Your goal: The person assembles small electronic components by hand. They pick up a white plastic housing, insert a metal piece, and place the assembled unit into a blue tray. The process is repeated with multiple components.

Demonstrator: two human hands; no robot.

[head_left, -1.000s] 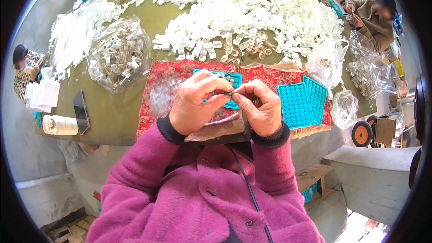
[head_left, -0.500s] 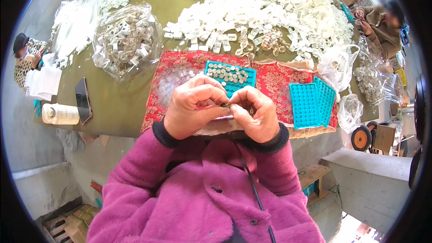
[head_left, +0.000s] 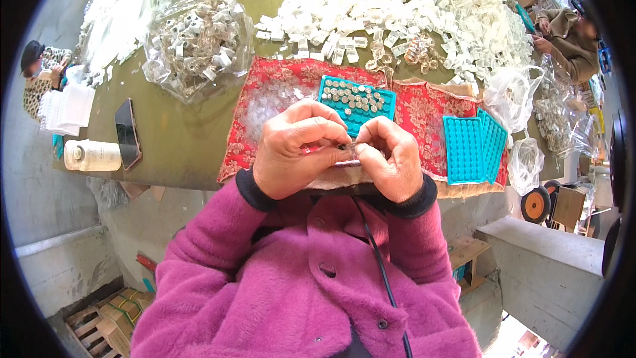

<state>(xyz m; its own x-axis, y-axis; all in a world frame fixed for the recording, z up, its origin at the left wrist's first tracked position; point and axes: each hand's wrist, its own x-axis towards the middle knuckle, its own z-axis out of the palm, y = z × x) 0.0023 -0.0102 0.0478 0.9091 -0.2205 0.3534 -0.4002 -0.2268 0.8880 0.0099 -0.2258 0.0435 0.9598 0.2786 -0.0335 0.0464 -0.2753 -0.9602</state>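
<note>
My left hand (head_left: pixel 296 149) and my right hand (head_left: pixel 392 158) meet fingertip to fingertip over the near edge of a red patterned cloth (head_left: pixel 424 103). Both pinch at a small piece between them, mostly covered by the fingers; its kind cannot be made out. Just beyond the hands lies a turquoise tray with round cells (head_left: pixel 388 114), its far part filled with several small round metallic pieces (head_left: pixel 354 95). To the left of it, a heap of small clear bits (head_left: pixel 273 104) spreads over the cloth. Two more turquoise trays (head_left: pixel 464 151) overlap at the cloth's right end.
White plastic pieces (head_left: pixel 411 10) pile across the far table. A clear bag of parts (head_left: pixel 195 46) stands left of the cloth, beyond a phone (head_left: pixel 127 134) and a white bottle (head_left: pixel 93 156). Crumpled plastic bags (head_left: pixel 511 99) lie right. One person (head_left: pixel 563 43) sits far right, another (head_left: pixel 45 79) far left.
The whole view has shifted slightly, so the table's things appear further right. My hands stay together, pinching; the fingertips have parted a little and show slightly more of the small piece.
</note>
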